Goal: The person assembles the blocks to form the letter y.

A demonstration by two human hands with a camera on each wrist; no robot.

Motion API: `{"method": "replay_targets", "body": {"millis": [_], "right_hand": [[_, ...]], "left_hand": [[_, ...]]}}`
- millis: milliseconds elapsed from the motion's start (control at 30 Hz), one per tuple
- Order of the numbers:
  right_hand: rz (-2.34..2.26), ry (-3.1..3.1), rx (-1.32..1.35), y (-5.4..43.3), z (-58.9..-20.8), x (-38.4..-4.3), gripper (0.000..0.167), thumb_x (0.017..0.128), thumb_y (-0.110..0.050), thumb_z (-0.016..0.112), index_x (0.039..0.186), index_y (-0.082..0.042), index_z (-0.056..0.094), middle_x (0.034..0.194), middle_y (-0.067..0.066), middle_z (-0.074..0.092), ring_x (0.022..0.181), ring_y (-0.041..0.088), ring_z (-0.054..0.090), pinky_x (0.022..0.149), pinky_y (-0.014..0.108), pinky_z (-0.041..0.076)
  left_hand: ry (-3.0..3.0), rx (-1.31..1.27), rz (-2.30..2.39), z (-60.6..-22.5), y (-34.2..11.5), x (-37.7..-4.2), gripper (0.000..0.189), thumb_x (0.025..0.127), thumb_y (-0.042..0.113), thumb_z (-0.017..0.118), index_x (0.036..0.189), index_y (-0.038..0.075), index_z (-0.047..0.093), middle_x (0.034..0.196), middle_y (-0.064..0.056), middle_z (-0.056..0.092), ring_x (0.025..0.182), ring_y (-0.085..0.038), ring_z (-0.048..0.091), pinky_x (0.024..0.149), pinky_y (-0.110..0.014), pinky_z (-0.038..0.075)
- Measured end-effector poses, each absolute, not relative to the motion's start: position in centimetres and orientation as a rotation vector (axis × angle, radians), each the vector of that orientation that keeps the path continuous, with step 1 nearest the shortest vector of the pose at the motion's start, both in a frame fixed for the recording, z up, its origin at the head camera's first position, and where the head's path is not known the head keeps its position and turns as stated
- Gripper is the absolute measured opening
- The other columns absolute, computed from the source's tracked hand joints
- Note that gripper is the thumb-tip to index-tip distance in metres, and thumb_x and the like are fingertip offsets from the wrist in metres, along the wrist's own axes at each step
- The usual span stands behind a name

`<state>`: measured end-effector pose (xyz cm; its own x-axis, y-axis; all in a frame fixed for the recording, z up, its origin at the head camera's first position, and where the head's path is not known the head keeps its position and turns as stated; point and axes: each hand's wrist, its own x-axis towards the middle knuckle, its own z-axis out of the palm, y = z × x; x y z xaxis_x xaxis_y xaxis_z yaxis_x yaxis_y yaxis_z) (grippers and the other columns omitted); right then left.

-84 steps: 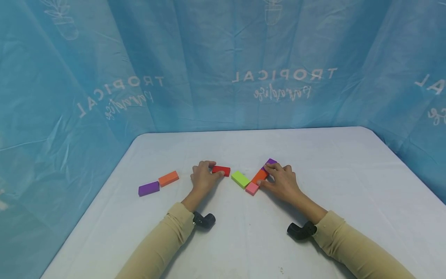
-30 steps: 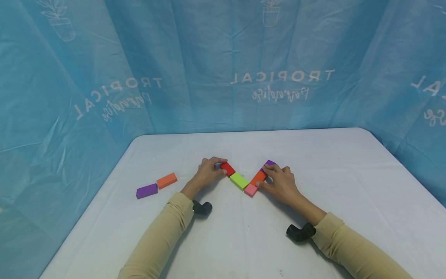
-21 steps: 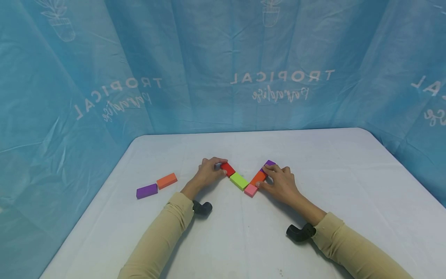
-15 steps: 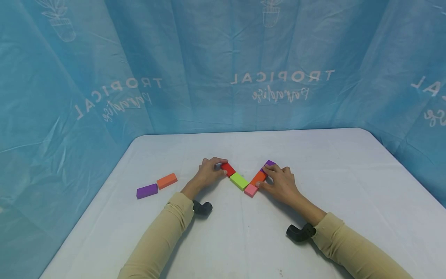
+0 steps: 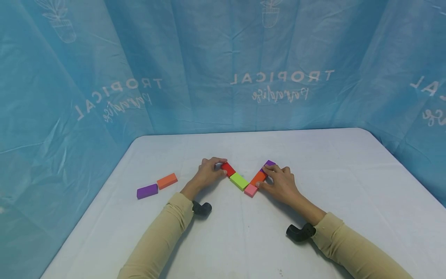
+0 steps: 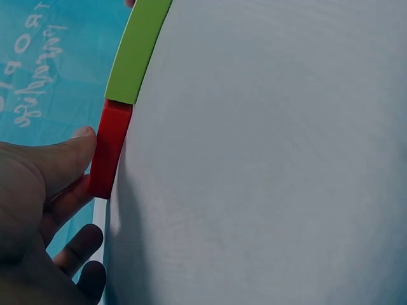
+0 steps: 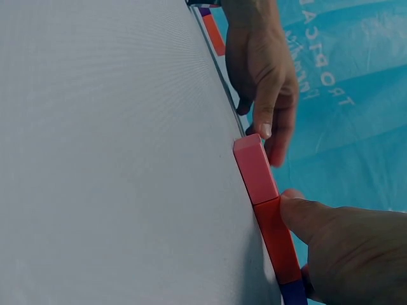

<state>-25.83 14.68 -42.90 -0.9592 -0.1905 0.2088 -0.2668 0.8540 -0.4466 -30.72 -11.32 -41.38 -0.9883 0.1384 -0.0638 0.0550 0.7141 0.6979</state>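
Note:
My left hand (image 5: 208, 172) pinches a red block (image 5: 228, 169) between thumb and forefinger. One end of it meets the lime green block (image 6: 137, 54), as the left wrist view shows. From the green block's near end, a pink block (image 5: 251, 190), an orange block (image 5: 258, 178) and a purple block (image 5: 269, 163) run away to the right, so the row forms a V. My right hand (image 5: 281, 184) holds the orange block, its thumb beside the pink joint and its forefinger by the purple one. That finger partly hides the purple block.
A second purple block (image 5: 147, 191) and a second orange block (image 5: 167, 181) lie end to end on the left of the white table (image 5: 331, 162). A blue printed curtain (image 5: 209, 104) hangs behind the table.
Since the earliest frame, my left hand has brought the red block rightward and turned it until it met the green block. Over the last second both hands have stayed nearly still.

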Motion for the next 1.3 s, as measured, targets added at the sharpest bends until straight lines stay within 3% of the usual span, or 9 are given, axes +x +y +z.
{"method": "replay_targets", "body": {"millis": [567,1033,1300], "right_hand": [[0.735,-2.867,0.367,14.7,-42.9,-25.8,0.063,0.081,-0.04,0.07,0.133,-0.009,0.054,0.135,0.012,0.052,0.107,0.035,0.042,0.083,0.047,0.035],[0.724,-2.868,0.367,14.7,-42.8,-25.7,0.064,0.081,-0.041,0.069,0.133,-0.009,0.054,0.135,0.014,0.052,0.108,0.037,0.042,0.085,0.05,0.035],[0.729,-2.879,0.362,14.7,-42.7,-25.7,0.063,0.082,-0.041,0.068,0.133,-0.008,0.054,0.136,0.014,0.051,0.11,0.038,0.042,0.087,0.051,0.036]], "left_hand": [[2.893,0.026,1.254,-39.1,-12.7,-27.5,0.044,0.087,0.03,0.066,0.129,0.025,0.055,0.128,0.001,0.054,0.121,-0.022,0.045,0.087,-0.04,0.049],[2.961,0.021,1.295,-38.0,-18.0,-23.8,0.048,0.087,0.03,0.066,0.132,0.019,0.053,0.131,-0.006,0.053,0.119,-0.025,0.043,0.086,-0.041,0.046],[2.923,-0.042,1.376,-38.1,-21.7,-22.4,0.049,0.088,0.026,0.066,0.133,0.013,0.052,0.133,-0.016,0.046,0.123,-0.033,0.037,0.095,-0.049,0.041]]}}
